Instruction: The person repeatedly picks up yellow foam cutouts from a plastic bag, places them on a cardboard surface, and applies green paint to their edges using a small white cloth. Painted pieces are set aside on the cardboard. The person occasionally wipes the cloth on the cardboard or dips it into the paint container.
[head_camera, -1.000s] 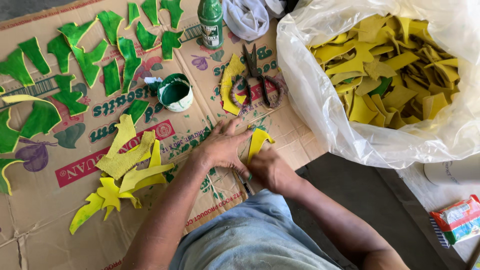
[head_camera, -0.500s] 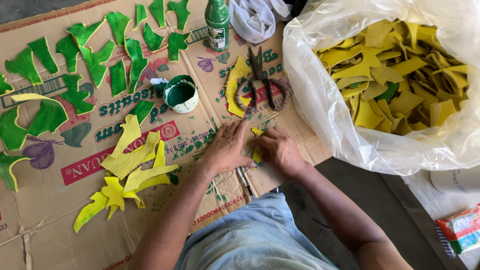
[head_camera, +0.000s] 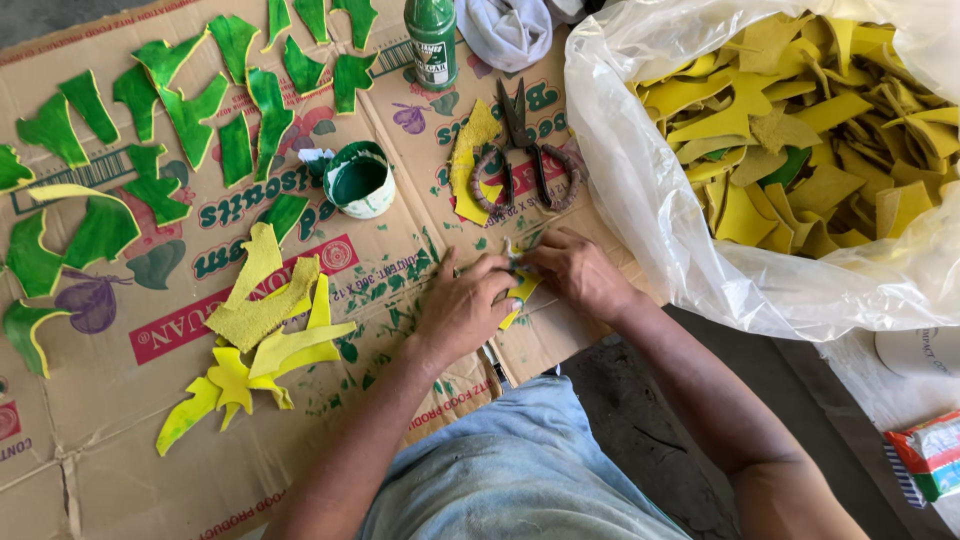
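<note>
A small yellow piece (head_camera: 521, 290) lies on the flattened cardboard (head_camera: 120, 440), pinned between both hands. The left hand (head_camera: 462, 305) lies curled over its left edge, fingers bent and pressing down; the right hand (head_camera: 577, 270) pinches its upper end with fingers drawn close together. Just above them rest old dark scissors (head_camera: 525, 150) on a larger yellow scrap (head_camera: 466, 170). To the left stand a small cup of green paint (head_camera: 360, 180) and, further up, a green bottle (head_camera: 431, 42). Green-painted pieces (head_camera: 190, 110) spread across the upper left; unpainted yellow pieces (head_camera: 265, 330) are heaped lower left. A clear plastic bag (head_camera: 650, 210) of yellow scraps stands at right, with a red-and-green packet (head_camera: 930, 455) at the lower right corner.
</note>
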